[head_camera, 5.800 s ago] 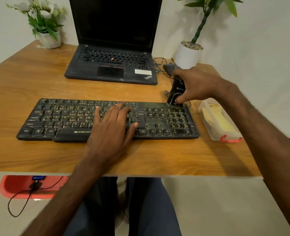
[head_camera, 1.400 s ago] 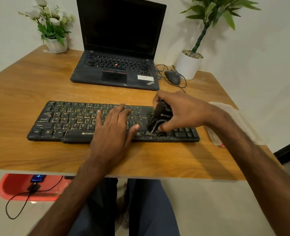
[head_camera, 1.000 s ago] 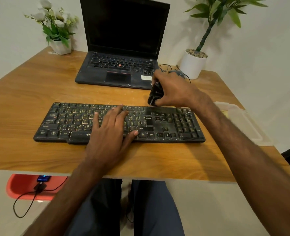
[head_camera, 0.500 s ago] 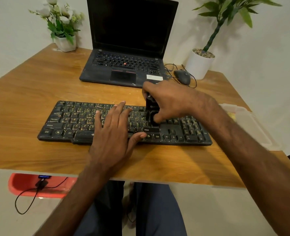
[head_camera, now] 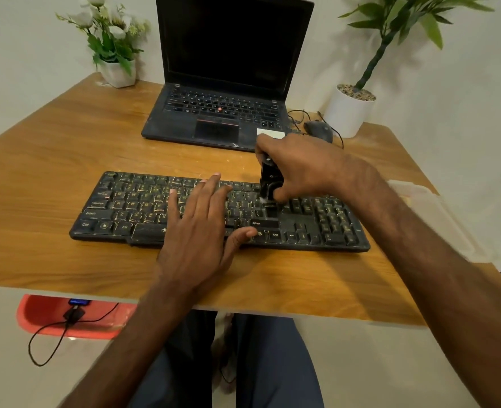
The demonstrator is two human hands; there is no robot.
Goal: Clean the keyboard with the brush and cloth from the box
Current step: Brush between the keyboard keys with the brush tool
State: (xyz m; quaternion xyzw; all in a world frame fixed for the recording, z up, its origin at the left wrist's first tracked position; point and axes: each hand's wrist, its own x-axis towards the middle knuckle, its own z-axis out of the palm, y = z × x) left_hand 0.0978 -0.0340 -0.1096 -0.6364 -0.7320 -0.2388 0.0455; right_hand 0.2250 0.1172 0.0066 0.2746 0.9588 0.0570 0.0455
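Head view, left hand point(head_camera: 202, 225): lies flat on the keyboard's middle keys, palm down, fingers straight and slightly spread, thumb out by the bottom row.
Head view, right hand point(head_camera: 299, 169): reaches in from the right, knuckles up, fingers curled around the brush.
Brush point(head_camera: 269, 181): glossy black blocky body, held upright, lower end on the keys right of the left hand; tip blurred.
Keyboard point(head_camera: 125, 207): long, black, dusty plastic, lying across the wooden table point(head_camera: 52, 160).
Box point(head_camera: 437, 219): translucent plastic, just right of the keyboard.
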